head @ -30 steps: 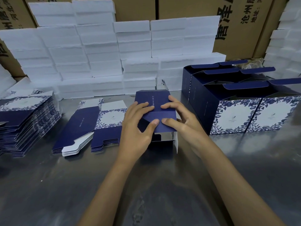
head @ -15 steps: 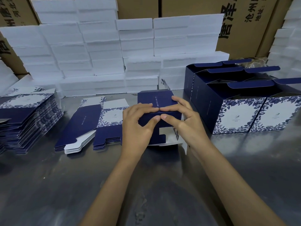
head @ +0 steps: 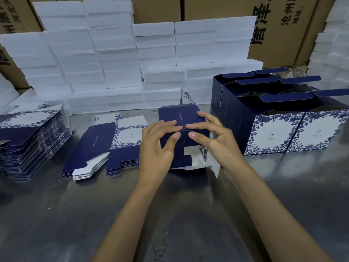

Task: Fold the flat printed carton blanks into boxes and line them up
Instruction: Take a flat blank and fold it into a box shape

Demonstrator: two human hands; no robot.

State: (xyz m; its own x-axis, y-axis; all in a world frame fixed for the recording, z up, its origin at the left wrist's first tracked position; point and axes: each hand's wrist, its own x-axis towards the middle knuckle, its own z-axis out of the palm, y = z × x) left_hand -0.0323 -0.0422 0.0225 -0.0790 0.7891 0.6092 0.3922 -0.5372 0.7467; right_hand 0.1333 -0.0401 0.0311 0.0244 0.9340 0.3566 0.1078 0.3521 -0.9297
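At table centre | carton (head: pixel 181 118) unmoved since before | both hands' fingers (head: pixel 170 125) still clamped on it

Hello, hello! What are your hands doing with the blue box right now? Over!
Left hand and right hand both grip the half-folded carton, thumbs on its front flap. Finished boxes stand to the right. Nothing in the way.

Half-folded carton (head: pixel 181 118) at the table's (head: pixel 56 214) middle, between both hands. Left of carton: small pile of blanks (head: pixel 100 146), then taller stack (head: pixel 28 140). Right of carton: finished boxes (head: pixel 273 133) in rows. Behind carton: foam slabs (head: pixel 113 63), then cardboard cases (head: pixel 273 25).
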